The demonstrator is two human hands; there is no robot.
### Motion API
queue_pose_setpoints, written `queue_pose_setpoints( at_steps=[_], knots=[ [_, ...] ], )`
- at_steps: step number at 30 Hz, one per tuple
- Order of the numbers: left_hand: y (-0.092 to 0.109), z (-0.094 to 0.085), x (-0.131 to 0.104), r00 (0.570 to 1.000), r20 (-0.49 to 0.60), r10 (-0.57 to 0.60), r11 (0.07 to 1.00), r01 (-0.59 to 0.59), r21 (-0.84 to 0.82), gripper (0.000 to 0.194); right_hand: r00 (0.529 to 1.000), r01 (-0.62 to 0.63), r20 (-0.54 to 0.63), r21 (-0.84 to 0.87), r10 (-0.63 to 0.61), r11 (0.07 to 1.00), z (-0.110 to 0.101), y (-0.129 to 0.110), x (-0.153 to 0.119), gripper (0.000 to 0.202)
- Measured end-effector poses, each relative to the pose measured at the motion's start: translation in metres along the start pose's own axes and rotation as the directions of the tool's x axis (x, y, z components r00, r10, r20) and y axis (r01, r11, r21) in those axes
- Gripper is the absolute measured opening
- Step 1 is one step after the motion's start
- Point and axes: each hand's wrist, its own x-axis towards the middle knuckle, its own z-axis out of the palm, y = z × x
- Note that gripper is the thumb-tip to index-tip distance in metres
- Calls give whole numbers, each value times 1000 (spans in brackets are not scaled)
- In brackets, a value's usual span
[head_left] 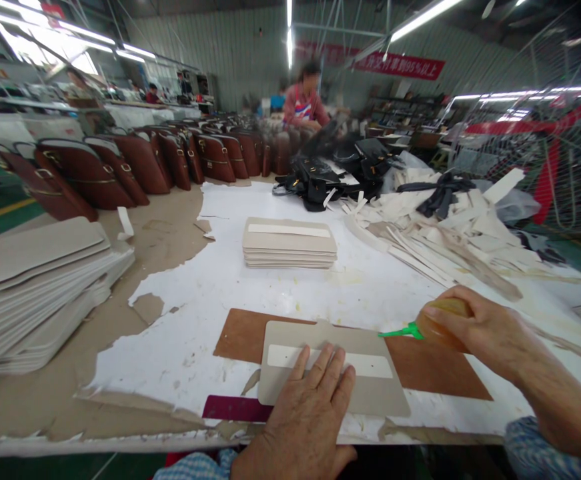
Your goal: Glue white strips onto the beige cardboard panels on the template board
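My left hand [310,407] lies flat, fingers spread, on a beige panel [375,397] with rounded corners. A white strip [377,365] runs across that panel, partly under my fingertips. Beneath the panel a brown sheet [440,373] sticks out on both sides. My right hand [475,323] is wrapped round a yellowish bottle [445,317] with a green nozzle [403,331], whose tip is at the panel's upper right edge. A dark purple strip [235,408] lies at the lower left of the panel. Beyond it stands a stack of similar beige panels [290,247], the top one bearing a white strip.
A large stack of beige panels [35,287] is at the left. Brown bags [145,163] stand in rows behind it. Black bags [320,173] and a heap of pale offcuts [450,227] lie at the back and right. A person [305,103] is across the table [170,340].
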Motion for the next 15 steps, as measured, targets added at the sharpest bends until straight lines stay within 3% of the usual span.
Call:
queue_pose_setpoints(
  at_steps=[8,15],
  knots=[
    [0,0,1,1000,-14,6,1000,-6,14,96,997,-37,66,34,34,999,4,-29,0,29],
    [0,0,0,1000,-7,2,1000,-2,4,97,997,-45,63,28,43,999,-5,-28,-1,26]
  ],
)
